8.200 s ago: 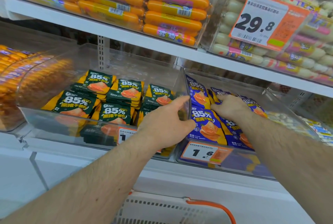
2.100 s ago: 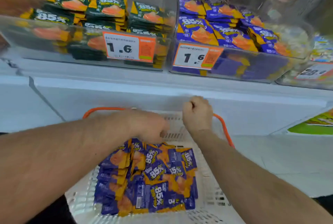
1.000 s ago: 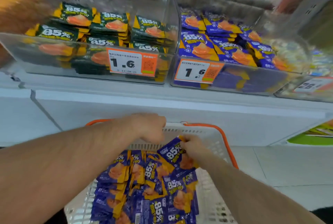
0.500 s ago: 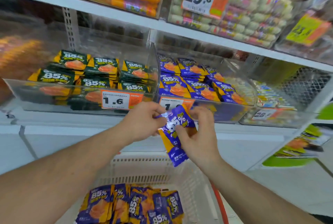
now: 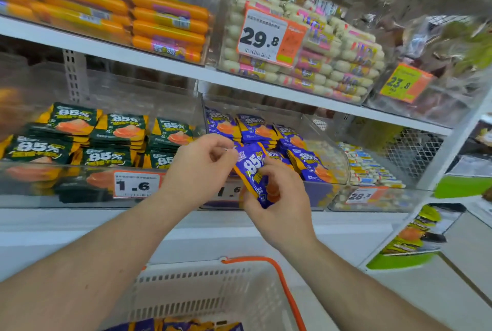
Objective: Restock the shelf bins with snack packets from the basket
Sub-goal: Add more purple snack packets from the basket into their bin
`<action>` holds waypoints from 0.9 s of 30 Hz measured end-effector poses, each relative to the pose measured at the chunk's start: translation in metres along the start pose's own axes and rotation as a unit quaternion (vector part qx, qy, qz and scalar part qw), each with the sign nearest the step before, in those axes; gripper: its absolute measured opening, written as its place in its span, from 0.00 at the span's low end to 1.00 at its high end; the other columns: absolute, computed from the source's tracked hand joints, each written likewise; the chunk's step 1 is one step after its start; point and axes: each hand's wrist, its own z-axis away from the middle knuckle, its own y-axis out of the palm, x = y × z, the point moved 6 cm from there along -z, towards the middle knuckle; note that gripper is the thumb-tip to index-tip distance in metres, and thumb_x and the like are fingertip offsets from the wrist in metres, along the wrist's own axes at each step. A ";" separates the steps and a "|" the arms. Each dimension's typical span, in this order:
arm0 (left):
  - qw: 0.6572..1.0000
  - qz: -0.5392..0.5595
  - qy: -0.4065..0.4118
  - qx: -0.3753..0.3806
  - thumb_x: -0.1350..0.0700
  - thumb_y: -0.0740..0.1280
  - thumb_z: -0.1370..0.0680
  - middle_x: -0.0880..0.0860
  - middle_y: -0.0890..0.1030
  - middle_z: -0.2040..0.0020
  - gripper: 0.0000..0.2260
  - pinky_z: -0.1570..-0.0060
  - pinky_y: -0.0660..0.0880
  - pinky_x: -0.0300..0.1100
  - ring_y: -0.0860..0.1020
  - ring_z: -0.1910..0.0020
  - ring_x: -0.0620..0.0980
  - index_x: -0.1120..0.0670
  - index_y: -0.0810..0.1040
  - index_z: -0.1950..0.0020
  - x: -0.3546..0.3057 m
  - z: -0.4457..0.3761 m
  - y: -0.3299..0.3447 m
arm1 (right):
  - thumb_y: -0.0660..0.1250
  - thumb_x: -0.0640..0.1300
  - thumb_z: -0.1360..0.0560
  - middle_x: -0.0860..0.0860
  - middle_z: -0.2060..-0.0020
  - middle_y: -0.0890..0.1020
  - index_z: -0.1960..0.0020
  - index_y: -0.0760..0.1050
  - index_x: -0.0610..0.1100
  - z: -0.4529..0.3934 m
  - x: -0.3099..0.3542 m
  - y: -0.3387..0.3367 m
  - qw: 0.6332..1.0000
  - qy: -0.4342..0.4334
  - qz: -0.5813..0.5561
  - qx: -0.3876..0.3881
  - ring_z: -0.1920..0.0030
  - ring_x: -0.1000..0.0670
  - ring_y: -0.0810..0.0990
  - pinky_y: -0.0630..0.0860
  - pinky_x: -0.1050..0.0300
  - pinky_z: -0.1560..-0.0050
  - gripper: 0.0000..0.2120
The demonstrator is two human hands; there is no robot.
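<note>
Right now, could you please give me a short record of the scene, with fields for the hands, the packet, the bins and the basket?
left hand: pinches the packet's top corner
right hand: grips the packet's lower part
packet: purple, held in front of the purple bin
purple bin: partly stocked with purple packets
green bin: holds green packets, left of the purple bin
basket: below the shelf, purple packets inside
</note>
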 end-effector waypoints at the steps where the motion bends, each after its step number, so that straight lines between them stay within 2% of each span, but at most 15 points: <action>1: 0.998 -0.042 0.037 -0.018 0.54 0.67 0.23 0.43 0.81 0.58 0.06 0.60 0.71 0.34 0.77 0.62 0.42 0.47 0.78 0.47 -0.004 -0.003 -0.002 | 0.68 0.55 0.36 0.55 0.43 0.80 0.46 0.78 0.47 -0.011 -0.006 -0.004 1.000 0.016 0.007 -0.004 0.43 0.54 0.76 0.74 0.56 0.44 0.21; 2: 0.993 -0.083 0.076 -0.034 0.54 0.68 0.23 0.43 0.80 0.54 0.08 0.56 0.70 0.34 0.76 0.58 0.42 0.49 0.79 0.44 -0.008 -0.006 -0.003 | 0.68 0.55 0.36 0.55 0.47 0.80 0.47 0.78 0.47 -0.022 -0.014 -0.007 0.999 0.026 0.020 -0.009 0.47 0.52 0.76 0.74 0.55 0.46 0.20; 4: 0.977 -0.165 0.128 -0.051 0.51 0.67 0.24 0.49 0.79 0.44 0.15 0.45 0.70 0.41 0.75 0.46 0.47 0.52 0.79 0.39 -0.009 -0.013 -0.001 | 0.69 0.54 0.36 0.54 0.56 0.80 0.50 0.78 0.48 -0.046 -0.032 -0.009 0.998 0.047 0.048 -0.019 0.53 0.48 0.76 0.74 0.52 0.52 0.17; 6: 0.966 -0.220 0.124 -0.048 0.46 0.63 0.28 0.52 0.77 0.38 0.23 0.37 0.69 0.52 0.73 0.38 0.53 0.53 0.78 0.36 -0.004 -0.021 0.002 | 0.67 0.57 0.36 0.54 0.61 0.78 0.51 0.79 0.50 -0.072 -0.053 -0.007 0.993 0.082 0.079 -0.019 0.55 0.45 0.77 0.75 0.50 0.53 0.17; 9: 0.959 -0.262 0.102 -0.019 0.44 0.61 0.31 0.54 0.74 0.32 0.28 0.33 0.66 0.59 0.69 0.32 0.56 0.54 0.76 0.33 0.001 -0.029 0.012 | 0.67 0.58 0.33 0.50 0.55 0.82 0.46 0.80 0.50 -0.111 -0.087 -0.002 0.981 0.139 0.136 -0.004 0.48 0.43 0.78 0.77 0.48 0.48 0.20; 11: 0.960 -0.258 0.105 -0.012 0.46 0.63 0.31 0.54 0.74 0.32 0.27 0.34 0.66 0.57 0.70 0.32 0.56 0.55 0.76 0.34 0.005 -0.034 0.018 | 0.68 0.57 0.32 0.48 0.49 0.84 0.42 0.81 0.49 -0.135 -0.109 0.001 0.971 0.164 0.171 0.009 0.44 0.42 0.78 0.77 0.47 0.44 0.21; 14: 0.960 -0.258 0.111 -0.007 0.48 0.65 0.29 0.53 0.73 0.30 0.25 0.32 0.65 0.52 0.67 0.30 0.53 0.55 0.76 0.33 0.012 -0.044 0.023 | 0.66 0.61 0.33 0.45 0.47 0.84 0.41 0.81 0.50 -0.164 -0.137 0.007 0.953 0.200 0.225 0.038 0.42 0.40 0.79 0.78 0.46 0.43 0.25; 17: 0.954 -0.277 0.118 0.000 0.50 0.69 0.25 0.52 0.69 0.27 0.24 0.26 0.55 0.46 0.59 0.24 0.53 0.55 0.73 0.30 0.020 -0.049 0.030 | 0.62 0.66 0.34 0.42 0.50 0.84 0.48 0.81 0.47 -0.182 -0.156 0.019 0.927 0.235 0.281 0.081 0.46 0.38 0.81 0.79 0.46 0.45 0.28; 20: 0.951 -0.279 0.134 -0.013 0.51 0.68 0.24 0.51 0.70 0.29 0.24 0.29 0.46 0.37 0.56 0.24 0.51 0.55 0.72 0.30 0.022 -0.050 0.033 | 0.60 0.67 0.32 0.42 0.49 0.83 0.51 0.80 0.47 -0.192 -0.169 0.032 0.913 0.238 0.310 0.117 0.46 0.38 0.81 0.79 0.47 0.44 0.26; 24: 0.953 -0.266 0.144 -0.025 0.51 0.69 0.25 0.51 0.75 0.33 0.21 0.28 0.49 0.37 0.59 0.25 0.51 0.55 0.75 0.33 0.024 -0.050 0.033 | 0.61 0.67 0.32 0.43 0.48 0.82 0.52 0.80 0.49 -0.195 -0.181 0.044 0.906 0.244 0.316 0.139 0.46 0.38 0.80 0.78 0.45 0.43 0.24; 27: 0.953 -0.263 0.145 -0.028 0.53 0.70 0.25 0.51 0.76 0.36 0.20 0.30 0.47 0.34 0.60 0.25 0.51 0.56 0.77 0.35 0.025 -0.051 0.033 | 0.62 0.64 0.32 0.43 0.47 0.82 0.50 0.80 0.46 -0.194 -0.183 0.053 0.894 0.254 0.328 0.169 0.45 0.38 0.80 0.78 0.44 0.42 0.23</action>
